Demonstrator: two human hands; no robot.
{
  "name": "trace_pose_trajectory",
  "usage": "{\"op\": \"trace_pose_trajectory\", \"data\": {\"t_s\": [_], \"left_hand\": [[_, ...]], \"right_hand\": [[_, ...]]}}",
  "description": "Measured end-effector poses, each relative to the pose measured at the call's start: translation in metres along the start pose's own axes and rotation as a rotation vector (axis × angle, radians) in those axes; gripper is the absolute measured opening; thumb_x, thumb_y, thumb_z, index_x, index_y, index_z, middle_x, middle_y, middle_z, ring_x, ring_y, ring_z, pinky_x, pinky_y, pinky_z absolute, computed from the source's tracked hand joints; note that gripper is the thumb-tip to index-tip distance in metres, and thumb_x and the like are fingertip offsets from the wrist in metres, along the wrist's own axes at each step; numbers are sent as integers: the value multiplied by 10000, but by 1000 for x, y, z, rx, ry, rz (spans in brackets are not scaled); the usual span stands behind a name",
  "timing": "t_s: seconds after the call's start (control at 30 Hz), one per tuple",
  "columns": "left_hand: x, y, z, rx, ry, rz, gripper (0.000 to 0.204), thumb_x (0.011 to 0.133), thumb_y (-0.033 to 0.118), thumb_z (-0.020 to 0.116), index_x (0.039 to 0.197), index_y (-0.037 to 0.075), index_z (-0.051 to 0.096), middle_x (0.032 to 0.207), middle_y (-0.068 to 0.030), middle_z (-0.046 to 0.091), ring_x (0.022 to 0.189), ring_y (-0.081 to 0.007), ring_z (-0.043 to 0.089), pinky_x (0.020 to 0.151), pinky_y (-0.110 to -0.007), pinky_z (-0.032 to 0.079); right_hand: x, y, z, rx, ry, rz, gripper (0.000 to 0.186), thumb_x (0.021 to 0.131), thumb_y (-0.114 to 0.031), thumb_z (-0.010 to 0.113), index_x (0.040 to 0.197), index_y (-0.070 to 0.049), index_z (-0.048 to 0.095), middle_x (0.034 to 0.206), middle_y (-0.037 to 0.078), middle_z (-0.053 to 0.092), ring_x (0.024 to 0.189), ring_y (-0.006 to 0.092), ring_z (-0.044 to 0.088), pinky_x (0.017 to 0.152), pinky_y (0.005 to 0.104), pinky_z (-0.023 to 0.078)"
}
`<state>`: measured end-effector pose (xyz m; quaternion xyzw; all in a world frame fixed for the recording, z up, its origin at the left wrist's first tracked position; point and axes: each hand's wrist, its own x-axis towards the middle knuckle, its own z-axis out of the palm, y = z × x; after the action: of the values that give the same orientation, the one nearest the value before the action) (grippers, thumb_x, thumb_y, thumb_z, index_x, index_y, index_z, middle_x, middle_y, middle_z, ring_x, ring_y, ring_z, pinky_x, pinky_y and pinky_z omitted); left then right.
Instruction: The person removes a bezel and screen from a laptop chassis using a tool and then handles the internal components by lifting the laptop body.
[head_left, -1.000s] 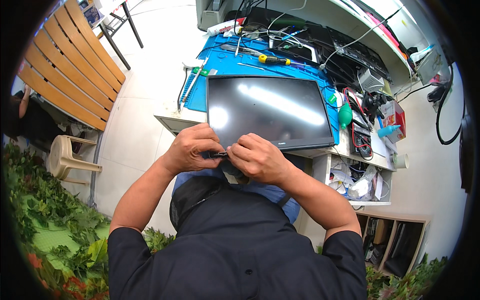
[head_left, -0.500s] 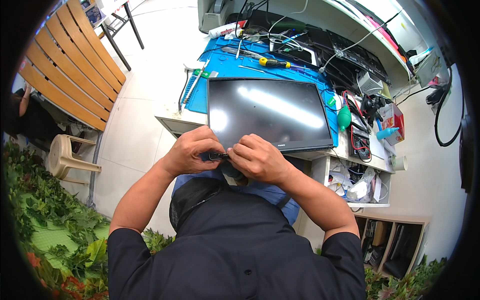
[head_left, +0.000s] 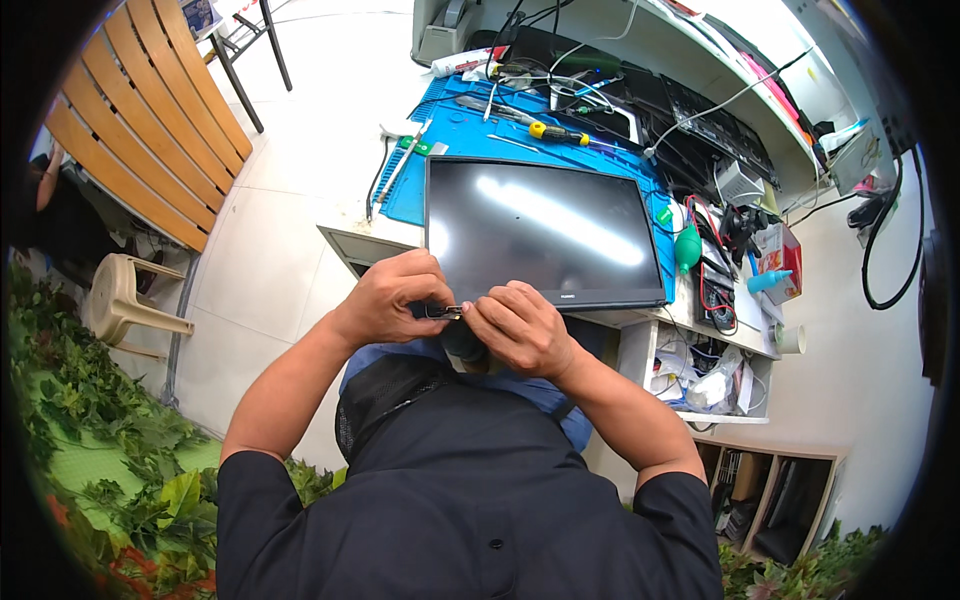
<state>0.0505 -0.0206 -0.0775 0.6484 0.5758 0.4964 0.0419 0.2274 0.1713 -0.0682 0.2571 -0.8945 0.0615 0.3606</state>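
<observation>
Just past the near edge of the bench, my left hand point(head_left: 403, 297) is closed on a small black piece point(head_left: 436, 313) with a shiny rim. The fingers of my right hand point(head_left: 516, 325) pinch a small metallic bit at the piece's right end; which kind of part it is cannot be made out. Directly beyond both hands lies a dark laptop screen point(head_left: 540, 235) in a black frame, with a bright band of light reflected across it. It rests over a blue work mat point(head_left: 465, 130) and reaches the bench's front edge.
On the mat lie a yellow-and-black screwdriver point(head_left: 558, 134) and thin tools. A green air blower point(head_left: 687, 248), red and black leads and a light-blue bottle point(head_left: 769, 281) crowd the right side. A crammed open drawer point(head_left: 705, 385) sits below. A person point(head_left: 60, 220) is at the far left, by a stool point(head_left: 118, 300).
The view has shifted slightly. My right fingers have moved a little on the small black piece, and a metallic bit now shows between the hands.
</observation>
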Motion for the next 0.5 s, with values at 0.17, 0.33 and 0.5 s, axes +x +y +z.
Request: {"op": "trace_pose_trajectory", "data": {"t_s": [0.17, 0.33, 0.5], "left_hand": [[5, 0, -6, -4, -72, 2, 306, 662, -15, 880, 898, 87, 713, 852, -41, 629, 796, -236, 628, 686, -373, 518], [6, -2, -7, -8, -99, 16, 323, 660, -15, 879, 910, 95, 707, 873, -33, 635, 802, -233, 631, 685, -371, 523], [3, -6, -4, -12, -82, 43, 312, 658, -5, 883, 900, 95, 714, 867, -31, 637, 789, -236, 635, 676, -373, 524]], "right_hand": [[-7, -5, 11, -46, 50, 18, 321, 817, -107, 739, 1123, -12, 755, 1038, 84, 669, 944, 251, 680, 853, 426, 555], [-5, -11, 14, -102, 85, 53, 288, 827, -115, 738, 1105, -42, 753, 1038, 70, 670, 938, 238, 673, 872, 411, 523], [-6, -12, 17, -123, 94, 39, 283, 824, -133, 734, 1092, -45, 749, 1030, 67, 670, 938, 232, 672, 865, 406, 519]]}}
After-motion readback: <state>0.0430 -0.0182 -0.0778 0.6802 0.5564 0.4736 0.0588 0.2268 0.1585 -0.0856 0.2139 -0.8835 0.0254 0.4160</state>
